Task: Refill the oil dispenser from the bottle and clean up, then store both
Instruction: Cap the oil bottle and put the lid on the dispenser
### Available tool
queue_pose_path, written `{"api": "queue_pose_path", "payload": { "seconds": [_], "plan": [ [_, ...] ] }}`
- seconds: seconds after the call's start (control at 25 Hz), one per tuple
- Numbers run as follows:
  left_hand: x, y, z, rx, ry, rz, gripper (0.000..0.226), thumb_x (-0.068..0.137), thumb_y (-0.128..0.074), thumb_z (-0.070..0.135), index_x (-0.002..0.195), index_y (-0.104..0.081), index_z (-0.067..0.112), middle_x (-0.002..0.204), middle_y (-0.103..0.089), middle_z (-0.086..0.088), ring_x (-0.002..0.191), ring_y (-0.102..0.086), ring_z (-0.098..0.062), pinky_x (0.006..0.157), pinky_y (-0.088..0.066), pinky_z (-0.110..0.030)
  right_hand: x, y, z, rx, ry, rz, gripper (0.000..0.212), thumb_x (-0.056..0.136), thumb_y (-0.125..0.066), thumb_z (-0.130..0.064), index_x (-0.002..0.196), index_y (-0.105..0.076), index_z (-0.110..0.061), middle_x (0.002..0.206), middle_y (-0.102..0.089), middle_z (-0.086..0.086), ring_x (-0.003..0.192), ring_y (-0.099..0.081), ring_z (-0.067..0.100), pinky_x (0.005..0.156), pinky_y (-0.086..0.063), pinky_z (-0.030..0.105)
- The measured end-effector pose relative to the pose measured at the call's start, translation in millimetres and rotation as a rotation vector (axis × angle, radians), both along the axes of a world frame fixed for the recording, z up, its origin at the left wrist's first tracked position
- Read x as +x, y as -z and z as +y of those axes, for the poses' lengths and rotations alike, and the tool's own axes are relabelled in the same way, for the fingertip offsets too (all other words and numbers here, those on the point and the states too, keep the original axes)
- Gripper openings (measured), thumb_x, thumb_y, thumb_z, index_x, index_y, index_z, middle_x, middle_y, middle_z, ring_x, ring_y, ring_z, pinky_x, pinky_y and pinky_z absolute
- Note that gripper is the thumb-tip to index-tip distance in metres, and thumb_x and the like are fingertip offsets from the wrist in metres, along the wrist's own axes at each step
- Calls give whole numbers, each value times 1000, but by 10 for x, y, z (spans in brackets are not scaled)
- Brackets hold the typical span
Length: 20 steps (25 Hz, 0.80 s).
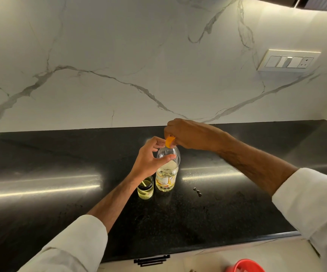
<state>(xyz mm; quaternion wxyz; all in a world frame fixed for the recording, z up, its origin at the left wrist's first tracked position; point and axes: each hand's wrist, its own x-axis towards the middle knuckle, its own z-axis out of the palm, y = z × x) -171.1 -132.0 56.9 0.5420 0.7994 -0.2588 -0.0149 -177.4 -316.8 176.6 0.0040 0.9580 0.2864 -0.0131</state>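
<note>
oil bottle (167,173) stood upright on the black counter (60,154), near its middle, with the small glass dispenser (145,188) just beside it on the left, both well in from the front edge. the right hand (190,135) had its fingers curled round the orange cap (170,141) at the bottle's mouth, pinching it from above. the left hand (149,156) steadied the clear shoulder of the bottle, thumb and fingertips curved against it in a light grip. whether the cap was being put on or taken off could not be told from this view. the dispenser sat open-topped and held yellow oil to a fair height, with a thin tube slanting inside, so the pour was judged probably finished, though that is a guess. a small dark piece (197,192) lay on the counter to the right of the bottle; it may have been the dispenser's top, but it was too small to say. by that reading, closing the dispenser, wiping up and storing both remained.
</note>
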Motion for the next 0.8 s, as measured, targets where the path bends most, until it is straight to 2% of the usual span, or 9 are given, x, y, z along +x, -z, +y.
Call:
{"api": "queue_pose_path", "payload": {
  "seconds": [0.12,0.28,0.4,0.48,0.6,0.8],
  "plan": [
    [11,15,3,1,8,2,37,80,-86,37,108,-62,30,112,-68,19,112,-62,3,102,-48,-28,-52,74,9,11,33,-51,27,98,-67,-23,122,-66,-10,111,-67,8,86,-57,12,80,-48,22],
    [8,27,-3,-1,-3,4,39,80,-85,38,110,-62,29,115,-68,17,112,-61,3,102,-47,-26,-105,166,45,27,104,-75,34,99,-65,-28,127,-62,-11,117,-65,8,99,-63,19,90,-52,30],
    [-11,33,-21,23,-3,14,45,81,-84,41,117,-60,32,121,-65,19,115,-58,5,100,-41,-20,-169,198,-5,257,185,40,28,98,-67,-32,119,-63,-13,111,-65,5,94,-61,18,85,-52,30],
    [-4,11,-26,56,27,44,53,79,-85,43,123,-56,36,127,-61,20,119,-54,8,95,-35,-13,-187,238,-65,330,223,65,24,98,-67,-31,112,-64,-13,106,-67,4,92,-61,17,82,-51,29],
    [60,-76,-34,111,74,29,60,77,-87,39,125,-50,40,127,-57,25,118,-52,12,91,-33,-8,-154,197,-159,330,253,41,22,98,-67,-28,112,-64,-12,105,-68,5,91,-62,18,82,-53,31],
    [202,-223,-256,154,68,-20,62,78,-86,38,128,-49,32,128,-57,16,109,-57,2,87,-42,-13,-23,20,-339,295,304,42,26,98,-68,-25,118,-64,-9,112,-68,7,96,-62,19,82,-49,27]
  ]
}}
